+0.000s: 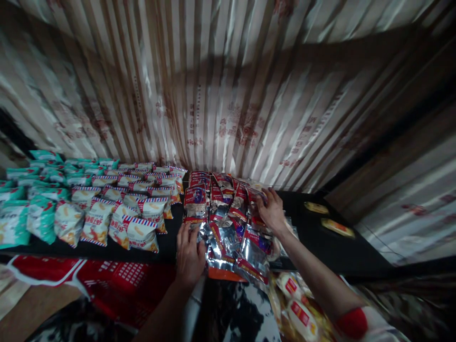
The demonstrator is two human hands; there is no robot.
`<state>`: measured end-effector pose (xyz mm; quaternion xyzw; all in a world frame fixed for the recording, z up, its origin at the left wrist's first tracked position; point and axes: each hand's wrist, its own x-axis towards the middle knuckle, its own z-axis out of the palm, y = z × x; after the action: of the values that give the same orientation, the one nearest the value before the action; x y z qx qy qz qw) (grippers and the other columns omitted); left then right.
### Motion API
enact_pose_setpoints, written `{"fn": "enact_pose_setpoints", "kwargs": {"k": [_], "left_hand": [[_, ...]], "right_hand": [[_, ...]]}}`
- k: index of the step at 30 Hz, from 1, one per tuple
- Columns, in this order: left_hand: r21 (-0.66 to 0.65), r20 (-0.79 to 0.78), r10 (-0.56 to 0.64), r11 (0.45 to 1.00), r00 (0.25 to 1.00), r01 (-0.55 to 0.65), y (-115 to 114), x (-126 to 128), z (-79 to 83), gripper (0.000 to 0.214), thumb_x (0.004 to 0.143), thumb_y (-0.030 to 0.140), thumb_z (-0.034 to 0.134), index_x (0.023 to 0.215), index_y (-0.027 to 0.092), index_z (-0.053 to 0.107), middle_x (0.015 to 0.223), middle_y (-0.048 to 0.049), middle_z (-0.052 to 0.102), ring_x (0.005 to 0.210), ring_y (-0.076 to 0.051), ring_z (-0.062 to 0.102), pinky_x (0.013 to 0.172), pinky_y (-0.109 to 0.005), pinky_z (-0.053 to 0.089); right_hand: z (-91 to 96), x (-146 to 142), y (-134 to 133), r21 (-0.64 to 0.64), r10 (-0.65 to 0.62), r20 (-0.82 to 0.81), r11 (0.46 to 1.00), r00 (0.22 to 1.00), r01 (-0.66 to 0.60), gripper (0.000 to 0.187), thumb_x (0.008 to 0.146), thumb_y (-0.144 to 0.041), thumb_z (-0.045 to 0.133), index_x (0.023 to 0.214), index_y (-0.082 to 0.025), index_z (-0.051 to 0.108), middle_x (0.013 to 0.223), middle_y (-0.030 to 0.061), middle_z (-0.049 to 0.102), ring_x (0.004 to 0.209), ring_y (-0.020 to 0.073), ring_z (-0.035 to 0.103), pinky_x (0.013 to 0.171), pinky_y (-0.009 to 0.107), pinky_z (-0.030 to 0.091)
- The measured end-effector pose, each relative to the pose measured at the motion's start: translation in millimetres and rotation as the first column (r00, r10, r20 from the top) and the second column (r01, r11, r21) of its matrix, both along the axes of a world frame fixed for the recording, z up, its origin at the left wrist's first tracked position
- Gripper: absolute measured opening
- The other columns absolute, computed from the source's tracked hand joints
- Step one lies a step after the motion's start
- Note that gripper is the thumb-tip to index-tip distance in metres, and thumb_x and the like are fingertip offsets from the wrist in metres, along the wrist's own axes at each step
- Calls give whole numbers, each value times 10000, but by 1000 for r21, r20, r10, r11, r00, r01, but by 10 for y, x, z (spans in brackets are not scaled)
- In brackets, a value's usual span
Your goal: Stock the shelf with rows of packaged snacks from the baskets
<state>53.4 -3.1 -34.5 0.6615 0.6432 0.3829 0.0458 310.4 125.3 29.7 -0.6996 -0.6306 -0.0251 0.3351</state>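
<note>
A heap of red and silver foil snack packets (pixel 223 237) lies on the black table between my two hands. My left hand (pixel 190 251) rests at the heap's front left edge, its fingers stretched out against the nearest packets. On the other side, my right hand (pixel 272 213) reaches over the back right packets, fingers extended and touching them. Neither hand is visibly closed around a packet, though the right fingertips are partly hidden among the foil. Some packets lie flat, while others overlap at odd angles.
White snack bags with striped tops (pixel 96 221) stand in rows on the left, beside teal bags (pixel 41 218). Two small yellow packets (pixel 337 227) lie on the table (pixel 302 232) at right. Red bags (pixel 117 285) and a bag of wrapped food (pixel 301 318) sit below. A pleated curtain (pixel 221 95) hangs behind.
</note>
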Motion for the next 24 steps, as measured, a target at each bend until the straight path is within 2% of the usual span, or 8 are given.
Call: {"fn": "enact_pose_setpoints", "kwargs": {"k": [3, 6, 9, 13, 16, 19, 24], "left_hand": [[18, -81, -16, 1000, 997, 17, -21, -14, -15, 396, 859, 256, 423, 1236, 172, 514, 1379, -124, 402, 1328, -285, 263, 1009, -469, 358], [16, -165, -42, 999, 985, 45, -37, -29, -44, 464, 829, 315, 487, 1278, 197, 480, 1418, -141, 357, 1337, -323, 249, 979, -489, 365], [14, -203, -47, 999, 978, 51, -35, -42, -93, 517, 791, 347, 536, 1283, 198, 478, 1415, -141, 373, 1323, -328, 285, 994, -492, 345], [-7, -203, -49, 999, 978, 49, -15, -48, -157, 538, 770, 340, 546, 1279, 180, 480, 1403, -141, 396, 1318, -311, 306, 1012, -487, 330], [-24, -200, -77, 997, 977, 74, -1, -52, -180, 582, 727, 350, 578, 1274, 178, 482, 1408, -151, 385, 1322, -319, 295, 1016, -501, 322], [-46, -200, -111, 993, 973, 104, 12, -58, -191, 643, 686, 376, 612, 1278, 164, 475, 1412, -161, 374, 1324, -331, 283, 1025, -515, 309], [-66, -197, -109, 993, 974, 97, 26, -46, -203, 590, 721, 343, 573, 1272, 155, 481, 1415, -154, 369, 1315, -330, 295, 1037, -524, 295]], "right_hand": [[120, -315, 2, 26, 244, -50, 970, 968, -243, 411, 848, -325, 405, 1190, -154, 554, 1309, 122, 498, 1206, 238, 453, 1010, 407, 360], [175, -732, 81, -121, 410, -164, 894, 897, -430, 397, 838, -270, 428, 1208, -187, 546, 1196, 84, 594, 1093, 199, 549, 948, 355, 418], [184, -1126, 259, -281, 355, -252, 863, 900, -419, 375, 849, -236, 444, 1208, -195, 545, 1146, 59, 630, 1030, 167, 588, 902, 296, 439], [201, -1489, 561, -387, 327, -189, 842, 926, -376, 378, 863, -182, 427, 1226, -156, 529, 1112, 68, 650, 1014, 162, 600, 885, 258, 432], [207, -1654, 735, -424, 289, -85, 855, 954, -297, 385, 858, -180, 429, 1229, -134, 522, 1147, 97, 633, 1050, 192, 588, 890, 267, 427], [184, -1764, 837, -486, 289, -35, 832, 957, -269, 356, 858, -178, 411, 1186, -141, 546, 1136, 96, 636, 1052, 200, 588, 881, 264, 430], [113, -1890, 909, -540, 302, -28, 798, 953, -269, 351, 839, -206, 442, 1165, -123, 543, 1110, 120, 640, 1028, 226, 600, 856, 283, 446]]}}
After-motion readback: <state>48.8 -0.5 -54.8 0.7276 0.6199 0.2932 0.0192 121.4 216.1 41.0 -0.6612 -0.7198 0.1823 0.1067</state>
